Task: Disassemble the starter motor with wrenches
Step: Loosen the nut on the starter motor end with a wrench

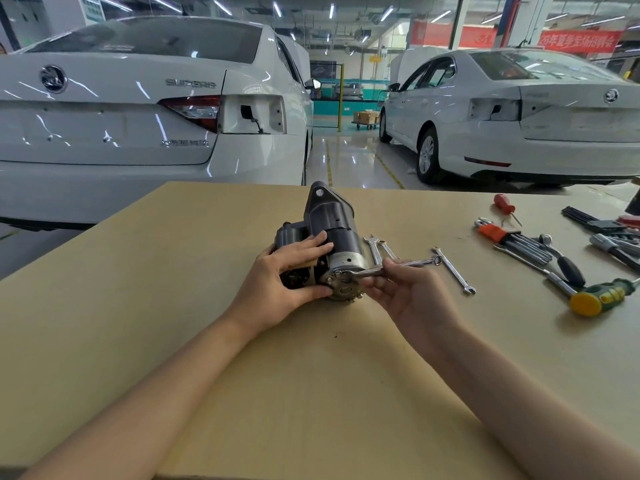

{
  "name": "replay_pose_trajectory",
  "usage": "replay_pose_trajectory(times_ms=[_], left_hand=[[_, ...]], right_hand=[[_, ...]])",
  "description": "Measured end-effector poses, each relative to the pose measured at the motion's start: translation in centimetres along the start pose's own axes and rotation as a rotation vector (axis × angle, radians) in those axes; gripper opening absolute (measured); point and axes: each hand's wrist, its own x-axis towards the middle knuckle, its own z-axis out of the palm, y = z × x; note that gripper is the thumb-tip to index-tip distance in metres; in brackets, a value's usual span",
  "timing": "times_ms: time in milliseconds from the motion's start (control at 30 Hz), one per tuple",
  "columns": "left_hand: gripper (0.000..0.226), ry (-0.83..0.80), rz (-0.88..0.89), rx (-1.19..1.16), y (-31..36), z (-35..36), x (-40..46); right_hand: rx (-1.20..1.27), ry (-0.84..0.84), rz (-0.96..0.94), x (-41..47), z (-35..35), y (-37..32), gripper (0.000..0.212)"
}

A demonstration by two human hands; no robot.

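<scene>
Behind our cardboard-covered surface [207, 341] stood two white cars in a workshop; the nearer one [138, 109] carried the lettering "SUPERB" on its boot lid, with a round badge to the left and smaller characters lower down that we could not read. Red banners [575, 40] hung at the far right, their white writing too blurred to make out. Further back a small trolley [365, 118] bore cardboard boxes, contents hidden. On the surface, near its far edge, lay the starter motor [325, 237], its metal end cap facing us. Our left hand [280, 275] was clasped around its body, thumb by the cap. Our right hand [405, 289] had its grip closed on a wrench [391, 266] whose head sat on the end cap. Just beside the motor lay more wrenches [453, 270], and well to the right a hex key set [512, 239] in an orange holder, a red screwdriver [504, 206] and a yellow-headed hammer [599, 297].
</scene>
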Motion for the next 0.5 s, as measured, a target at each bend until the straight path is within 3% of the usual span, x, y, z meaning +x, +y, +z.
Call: replay_pose_trajectory(times_ms=[500], left_hand=[[0.067, -0.003, 0.007, -0.005, 0.03, 0.03, 0.05]], right_hand=[[0.095, 0.082, 0.067, -0.52, 0.35, 0.36, 0.012]])
